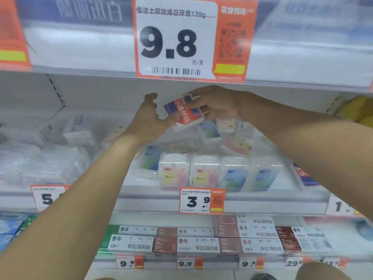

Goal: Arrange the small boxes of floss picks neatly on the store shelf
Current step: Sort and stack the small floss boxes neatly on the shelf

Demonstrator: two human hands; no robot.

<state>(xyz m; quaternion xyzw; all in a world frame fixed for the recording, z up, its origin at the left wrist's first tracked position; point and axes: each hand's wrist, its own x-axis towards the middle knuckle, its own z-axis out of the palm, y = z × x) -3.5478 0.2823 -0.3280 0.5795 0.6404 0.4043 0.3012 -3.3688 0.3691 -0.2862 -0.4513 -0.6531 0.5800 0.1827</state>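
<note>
My right hand (217, 104) grips a small clear box with a red and blue label (184, 114), held tilted in the air above the middle shelf. My left hand (148, 118) reaches up beside it, fingers loosely spread, its thumb side touching the box's lower left edge. On the shelf below, several clear floss pick boxes (203, 172) stand upright in a front row, with pink-yellow and blue-green labels. More boxes (236, 146) lie tilted and jumbled behind them. A red and blue box (302, 174) shows at the row's right end, partly hidden by my right forearm.
The shelf's front rail (262, 197) carries a 3.9 price tag (201, 201). A large 9.8 tag (177, 39) hangs from the shelf above, close over my hands. Clear bagged goods (40, 158) fill the left of the shelf. Toothpaste cartons (197, 243) line the shelf below.
</note>
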